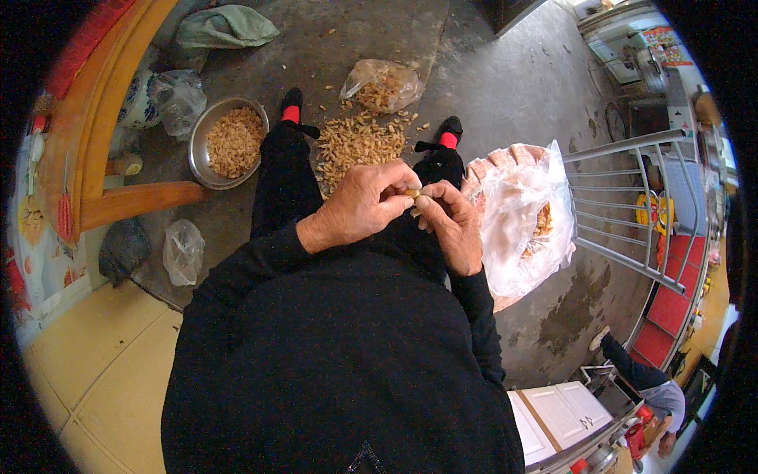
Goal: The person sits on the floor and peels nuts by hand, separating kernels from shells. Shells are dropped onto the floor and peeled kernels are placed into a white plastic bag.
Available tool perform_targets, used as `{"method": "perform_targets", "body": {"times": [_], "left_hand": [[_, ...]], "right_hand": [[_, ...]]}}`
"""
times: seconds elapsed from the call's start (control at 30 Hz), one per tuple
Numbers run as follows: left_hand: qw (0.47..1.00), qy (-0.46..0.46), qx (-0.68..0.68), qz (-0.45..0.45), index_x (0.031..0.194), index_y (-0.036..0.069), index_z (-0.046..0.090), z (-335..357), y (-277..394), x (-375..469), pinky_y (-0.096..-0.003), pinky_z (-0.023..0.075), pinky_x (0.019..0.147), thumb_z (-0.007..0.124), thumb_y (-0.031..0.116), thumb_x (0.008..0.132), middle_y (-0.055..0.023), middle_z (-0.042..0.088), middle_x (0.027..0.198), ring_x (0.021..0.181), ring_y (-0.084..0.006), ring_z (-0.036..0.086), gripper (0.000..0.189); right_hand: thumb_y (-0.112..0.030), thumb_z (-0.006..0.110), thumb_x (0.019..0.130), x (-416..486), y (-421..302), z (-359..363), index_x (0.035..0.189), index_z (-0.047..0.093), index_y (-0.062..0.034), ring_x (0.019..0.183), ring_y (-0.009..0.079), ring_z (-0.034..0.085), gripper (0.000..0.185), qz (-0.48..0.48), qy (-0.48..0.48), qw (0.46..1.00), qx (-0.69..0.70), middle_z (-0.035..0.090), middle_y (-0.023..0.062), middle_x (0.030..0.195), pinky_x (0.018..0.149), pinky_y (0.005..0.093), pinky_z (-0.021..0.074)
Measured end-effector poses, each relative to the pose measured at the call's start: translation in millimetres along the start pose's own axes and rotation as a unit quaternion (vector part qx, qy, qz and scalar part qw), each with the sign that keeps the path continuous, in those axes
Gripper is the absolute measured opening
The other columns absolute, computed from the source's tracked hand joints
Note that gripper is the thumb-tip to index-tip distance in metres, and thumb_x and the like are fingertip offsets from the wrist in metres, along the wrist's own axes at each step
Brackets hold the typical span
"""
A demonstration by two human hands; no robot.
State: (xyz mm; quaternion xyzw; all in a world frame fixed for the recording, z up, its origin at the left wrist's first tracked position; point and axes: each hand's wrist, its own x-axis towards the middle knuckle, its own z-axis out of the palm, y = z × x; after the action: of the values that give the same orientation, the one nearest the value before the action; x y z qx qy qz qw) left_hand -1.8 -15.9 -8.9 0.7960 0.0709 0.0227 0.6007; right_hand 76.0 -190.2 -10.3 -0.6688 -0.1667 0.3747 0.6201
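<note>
Above my lap, both hands meet at the fingertips around a small yellow-brown piece (413,193), whose exact kind I cannot tell. My left hand (361,204) pinches it between thumb and forefinger. From the other side, the thumb and forefinger of my right hand (455,219) grip it too. Below my hands, a pile of tan husk-like bits (361,142) covers the floor between my feet. To the left stands a round metal basin (194,151) of light-brown pieces (234,142). A white plastic bag (509,237) with orange-brown pieces (543,219) lies open on a chair to the right.
The chair's metal-barred back (628,207) juts rightward. Past the pile sits a clear bag of tan bits (382,89). A wooden furniture leg (142,204) reaches near the basin. A crumpled clear bag (183,252) lies on the floor. Another person (642,379) is by the counter, lower right.
</note>
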Motion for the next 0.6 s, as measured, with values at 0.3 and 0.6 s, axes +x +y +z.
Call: {"method": "perform_targets", "body": {"times": [0.3, 0.6], "left_hand": [[0.998, -0.003, 0.027, 0.048, 0.090, 0.003, 0.060, 1.7, -0.1, -1.0, -0.0292, 0.0481, 0.057, 0.065, 0.004, 0.081, -0.0066, 0.062, 0.070, 0.064, -0.0137, 0.062, 0.011], [0.999, -0.012, -0.038, -0.012, 0.099, 0.002, 0.063, -0.1, -2.1, -2.8, -0.0260, 0.0484, 0.063, 0.063, 0.003, 0.083, -0.0036, 0.063, 0.079, 0.072, -0.0081, 0.059, 0.016]], "right_hand": [[-0.010, 0.058, 0.094, 0.6, 6.5, -0.7, 0.093, 0.060, -0.0033, 0.067, 0.0075, 0.053, 0.007, -0.077, 0.028, 0.986, -0.144, 0.058, 0.0002, 0.078, 0.061, 0.0216, 0.0432], [-0.014, 0.057, 0.096, 1.9, 7.2, -8.9, 0.098, 0.060, -0.0027, 0.064, 0.0069, 0.052, 0.012, 0.014, 0.050, 0.998, -0.037, 0.059, -0.0005, 0.077, 0.060, 0.0210, 0.0431]]}}
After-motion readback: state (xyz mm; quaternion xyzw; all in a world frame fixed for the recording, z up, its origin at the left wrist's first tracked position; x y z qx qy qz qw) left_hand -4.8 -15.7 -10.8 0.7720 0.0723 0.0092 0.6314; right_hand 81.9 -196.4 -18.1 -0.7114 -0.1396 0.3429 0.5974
